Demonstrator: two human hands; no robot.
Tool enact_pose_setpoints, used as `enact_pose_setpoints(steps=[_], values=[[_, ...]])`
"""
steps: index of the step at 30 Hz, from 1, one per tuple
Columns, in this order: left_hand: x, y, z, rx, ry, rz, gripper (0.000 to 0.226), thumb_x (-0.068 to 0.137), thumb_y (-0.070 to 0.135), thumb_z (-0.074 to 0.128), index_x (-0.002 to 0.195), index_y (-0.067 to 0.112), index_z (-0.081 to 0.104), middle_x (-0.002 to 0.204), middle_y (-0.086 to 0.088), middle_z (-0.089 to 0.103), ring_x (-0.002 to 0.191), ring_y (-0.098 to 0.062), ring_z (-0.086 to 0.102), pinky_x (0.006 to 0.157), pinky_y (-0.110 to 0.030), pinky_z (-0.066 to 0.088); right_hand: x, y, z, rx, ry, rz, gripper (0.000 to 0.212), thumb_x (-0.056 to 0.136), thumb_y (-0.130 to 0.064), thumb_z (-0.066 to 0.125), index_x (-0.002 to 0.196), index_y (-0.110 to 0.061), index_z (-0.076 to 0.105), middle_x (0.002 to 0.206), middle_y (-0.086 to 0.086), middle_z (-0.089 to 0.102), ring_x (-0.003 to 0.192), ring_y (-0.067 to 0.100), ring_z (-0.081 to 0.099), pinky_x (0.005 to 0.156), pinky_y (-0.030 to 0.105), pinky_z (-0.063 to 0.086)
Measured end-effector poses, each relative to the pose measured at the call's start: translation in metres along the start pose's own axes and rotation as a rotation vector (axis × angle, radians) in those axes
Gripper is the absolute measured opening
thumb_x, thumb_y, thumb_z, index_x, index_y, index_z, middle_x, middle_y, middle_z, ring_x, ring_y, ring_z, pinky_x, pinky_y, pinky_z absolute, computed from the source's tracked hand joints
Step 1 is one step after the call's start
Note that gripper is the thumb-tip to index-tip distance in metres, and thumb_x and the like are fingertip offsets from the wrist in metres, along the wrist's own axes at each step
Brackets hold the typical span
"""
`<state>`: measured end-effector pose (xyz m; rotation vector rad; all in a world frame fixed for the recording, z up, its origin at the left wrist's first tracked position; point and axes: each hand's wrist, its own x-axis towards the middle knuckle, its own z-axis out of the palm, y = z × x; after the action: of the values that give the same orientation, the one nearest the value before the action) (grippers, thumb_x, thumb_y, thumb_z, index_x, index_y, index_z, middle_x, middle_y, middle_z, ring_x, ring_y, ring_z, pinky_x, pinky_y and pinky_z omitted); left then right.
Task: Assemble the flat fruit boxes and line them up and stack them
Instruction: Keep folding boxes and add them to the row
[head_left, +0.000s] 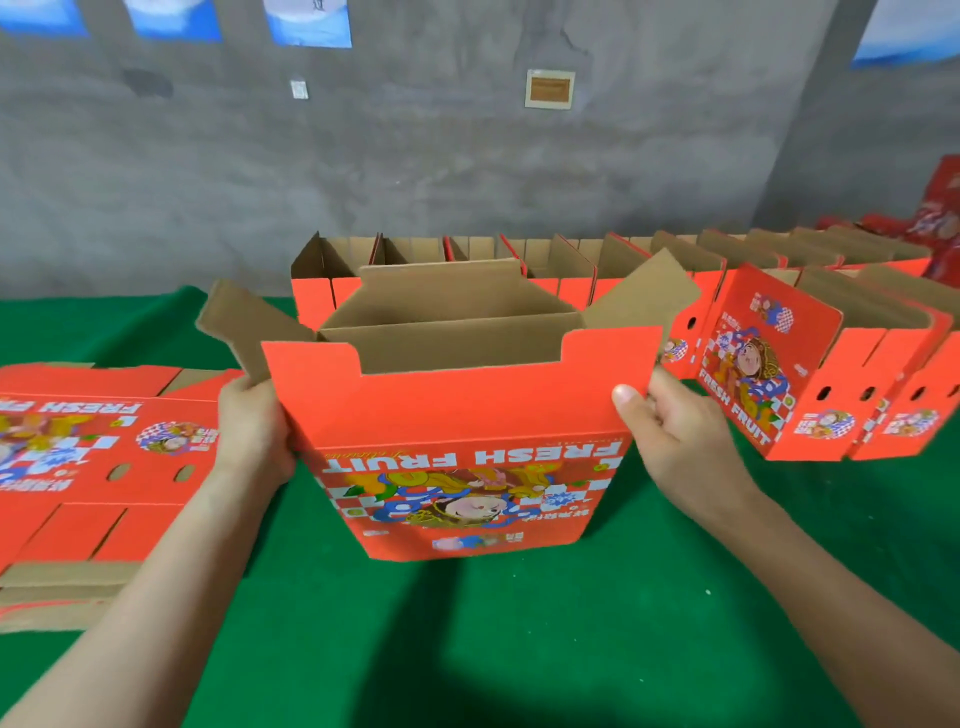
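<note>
I hold a red fruit box (457, 415) upright above the green table (545, 623), opened into a tube with its brown flaps sticking up and out. The print "FRESH FRUIT" on its near face is upside down. My left hand (254, 431) grips the box's left edge. My right hand (670, 431) grips its right edge, thumb on the front face. A stack of flat red boxes (98, 467) lies at the left. A row of assembled boxes (519, 275) stands along the back, and more assembled boxes (831, 374) stand at the right.
A grey concrete wall (467, 156) rises behind the table, with blue posters at the top. More red cartons (935, 223) sit at the far right. Bare green cloth lies in front of me, below the held box.
</note>
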<state>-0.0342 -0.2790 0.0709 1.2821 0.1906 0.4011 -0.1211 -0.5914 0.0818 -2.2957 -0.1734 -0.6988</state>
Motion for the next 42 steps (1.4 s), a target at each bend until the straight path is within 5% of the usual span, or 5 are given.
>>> enact_pose_setpoints(steps=[12,24,31,37,42], values=[[-0.009,-0.013,0.017,0.082,0.184,-0.113,0.029,0.098,0.011,0.046,0.069,0.013,0.045,0.028,0.011,0.038,0.020,-0.002,0.034,0.027,-0.008,0.024,0.013,0.027,0.025,0.132,0.032,0.227,0.054,0.094,-0.027,0.057,0.048,0.000,0.044,0.084,0.025,0.060,0.074,0.039,0.058,0.071,0.047,0.046],[-0.018,-0.019,0.018,-0.053,0.233,-0.115,0.026,0.095,0.009,0.050,0.070,0.015,0.052,0.058,0.000,0.049,0.032,-0.002,0.046,0.037,-0.011,0.038,0.039,0.035,0.024,-0.004,-0.136,0.180,0.022,0.093,-0.021,0.058,0.106,-0.008,0.070,0.135,-0.003,0.052,0.115,0.015,0.052,0.089,0.021,0.034],[-0.027,-0.020,0.011,0.104,0.081,-0.070,0.027,0.086,-0.006,0.049,0.071,0.014,0.058,0.046,0.002,0.060,0.047,-0.019,0.061,0.049,-0.026,0.052,0.050,0.039,0.036,-0.173,-0.238,0.076,0.068,0.090,-0.018,0.063,0.147,-0.003,0.030,0.158,-0.002,0.020,0.144,0.011,0.020,0.109,0.015,0.012],[-0.027,-0.018,0.006,0.553,-0.105,0.213,0.077,0.069,-0.018,0.062,0.135,0.019,0.048,0.111,0.018,0.052,0.100,-0.006,0.053,0.084,-0.027,0.046,0.048,0.040,0.040,-0.197,-0.247,0.038,0.078,0.087,-0.016,0.067,0.150,-0.009,0.022,0.160,-0.008,0.011,0.145,0.008,0.014,0.105,0.011,0.008],[-0.022,-0.023,0.007,0.680,-0.017,0.388,0.074,0.073,-0.015,0.057,0.140,0.011,0.041,0.139,-0.002,0.045,0.125,-0.018,0.043,0.105,-0.032,0.036,0.045,0.041,0.038,-0.233,-0.239,0.018,0.080,0.087,-0.015,0.065,0.152,-0.011,0.017,0.160,-0.010,0.004,0.146,0.007,0.006,0.106,0.011,0.006]])
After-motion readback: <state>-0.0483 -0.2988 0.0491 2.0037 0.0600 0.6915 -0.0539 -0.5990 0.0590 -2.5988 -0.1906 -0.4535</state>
